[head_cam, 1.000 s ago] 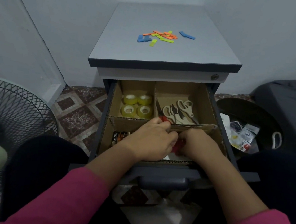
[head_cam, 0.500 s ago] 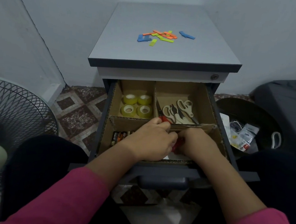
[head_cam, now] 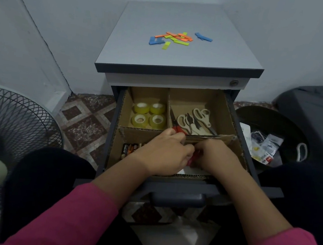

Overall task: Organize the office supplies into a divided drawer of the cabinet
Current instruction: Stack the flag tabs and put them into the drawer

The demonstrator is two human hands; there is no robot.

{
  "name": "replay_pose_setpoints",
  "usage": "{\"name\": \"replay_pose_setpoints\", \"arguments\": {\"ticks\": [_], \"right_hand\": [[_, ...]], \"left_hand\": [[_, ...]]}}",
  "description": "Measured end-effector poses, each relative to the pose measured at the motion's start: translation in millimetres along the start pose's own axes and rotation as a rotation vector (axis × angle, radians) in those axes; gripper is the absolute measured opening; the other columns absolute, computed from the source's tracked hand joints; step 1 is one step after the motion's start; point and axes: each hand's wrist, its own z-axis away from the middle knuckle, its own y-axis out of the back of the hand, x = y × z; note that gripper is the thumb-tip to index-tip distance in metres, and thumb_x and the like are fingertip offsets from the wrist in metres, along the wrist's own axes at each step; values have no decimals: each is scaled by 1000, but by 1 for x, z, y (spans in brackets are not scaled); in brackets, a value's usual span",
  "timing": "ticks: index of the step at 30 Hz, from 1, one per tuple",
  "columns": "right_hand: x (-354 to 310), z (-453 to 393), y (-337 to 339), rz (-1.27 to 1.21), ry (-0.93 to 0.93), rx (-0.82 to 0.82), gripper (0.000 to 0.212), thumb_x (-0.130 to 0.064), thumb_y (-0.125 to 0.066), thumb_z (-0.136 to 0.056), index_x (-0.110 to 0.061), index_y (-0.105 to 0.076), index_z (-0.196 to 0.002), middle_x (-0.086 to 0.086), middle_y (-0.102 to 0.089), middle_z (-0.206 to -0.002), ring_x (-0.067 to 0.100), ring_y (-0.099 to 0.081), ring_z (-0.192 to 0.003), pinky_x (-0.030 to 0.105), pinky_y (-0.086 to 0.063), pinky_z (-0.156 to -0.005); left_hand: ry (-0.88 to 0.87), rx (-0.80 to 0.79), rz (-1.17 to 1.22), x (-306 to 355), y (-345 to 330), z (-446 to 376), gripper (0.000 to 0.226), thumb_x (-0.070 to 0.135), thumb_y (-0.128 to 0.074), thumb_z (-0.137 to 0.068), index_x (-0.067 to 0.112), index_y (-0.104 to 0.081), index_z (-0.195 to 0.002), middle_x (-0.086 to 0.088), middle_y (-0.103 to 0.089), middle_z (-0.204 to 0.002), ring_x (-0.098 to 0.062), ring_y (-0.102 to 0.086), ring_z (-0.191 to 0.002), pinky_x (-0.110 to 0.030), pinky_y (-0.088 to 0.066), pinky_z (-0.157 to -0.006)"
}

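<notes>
The cabinet's top drawer (head_cam: 238, 153) stands open with cardboard dividers. Several yellow tape rolls (head_cam: 149, 114) fill the back left compartment, and scissors (head_cam: 195, 121) lie in the back right one. Batteries (head_cam: 129, 149) lie in the front left compartment. My left hand (head_cam: 165, 152) and my right hand (head_cam: 215, 157) meet over the front right compartment, fingers curled around small red things (head_cam: 193, 158) that are mostly hidden. A red piece (head_cam: 178, 130) shows above my left hand's fingers. Coloured paper strips (head_cam: 176, 38) lie scattered on the cabinet top (head_cam: 183, 51).
A standing fan (head_cam: 7, 137) is on the floor at left. A dark round bin (head_cam: 273, 137) with packets in it sits to the right, beside a dark case (head_cam: 315, 109). The drawer handle (head_cam: 178, 200) juts toward me between my forearms.
Both hands stay together over the front right compartment, with only slight finger shifts. Nothing else has moved.
</notes>
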Motion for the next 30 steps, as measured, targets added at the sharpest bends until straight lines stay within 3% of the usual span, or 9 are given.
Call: {"name": "replay_pose_setpoints", "arguments": {"ticks": [4, 8, 11, 16, 20, 24, 27, 30], "right_hand": [[7, 5, 5, -14, -43, 39, 28, -17, -67, -78, -31, -72, -102, 0, -67, -93, 20, -62, -90, 31, -53, -76], [11, 2, 6, -19, -88, 32, 33, -22, -70, -74, -35, -71, -104, -2, -68, -101, 20, -63, -92, 35, -55, -80], [10, 3, 6, -19, -110, -8, 35, -21, -73, -73, -36, -70, -105, -2, -66, -101, 20, -62, -93, 34, -54, -81], [19, 8, 10, 149, -240, 129, 8, -14, -57, -86, -12, -64, -90, 4, -56, -81, 27, -64, -89, 30, -47, -67], [15, 11, 6, 170, -268, 79, 12, -18, -53, -93, -11, -63, -95, 6, -63, -98, 25, -63, -95, 28, -42, -67], [13, 9, 5, 140, -275, 71, 17, -16, -50, -93, -9, -64, -100, 8, -64, -103, 27, -63, -98, 29, -41, -68], [11, 9, 7, 134, -283, 51, 15, -16, -51, -94, -9, -63, -98, 7, -63, -99, 26, -63, -96, 29, -42, -68], [12, 11, 8, 128, -273, 41, 13, -17, -51, -93, -9, -62, -94, 2, -53, -78, 26, -61, -89, 29, -42, -68]], "left_hand": [[17, -10, 41, -2, 0, 1, 23, 35, -34, -96, 25, -54, -103, 3, -43, -103, -19, -35, -98, -28, -31, -95], [1, -55, 56, 0, 2, 3, 23, 34, -36, -98, 25, -55, -108, 3, -43, -108, -19, -36, -103, -27, -30, -94], [-21, -78, 48, 2, 2, 2, 25, 34, -35, -97, 26, -55, -108, 0, -47, -113, -20, -38, -104, -34, -33, -100], [-1, -82, 69, 2, 3, 3, 25, 32, -35, -98, 25, -54, -112, 0, -45, -116, -19, -36, -105, -26, -28, -89], [8, -73, 79, 2, 2, 3, 24, 33, -35, -98, 26, -53, -111, 2, -44, -114, -19, -36, -104, -24, -27, -85], [11, -76, 87, 1, 1, 3, 23, 34, -35, -98, 26, -54, -110, 2, -45, -115, -19, -36, -106, -27, -30, -90], [10, -70, 92, 1, 2, 4, 24, 33, -35, -98, 26, -54, -110, 2, -45, -115, -19, -37, -106, -27, -31, -90], [15, -66, 126, 1, 3, 5, 24, 32, -36, -98, 25, -55, -109, 3, -45, -112, -18, -37, -106, -25, -31, -89]]}}
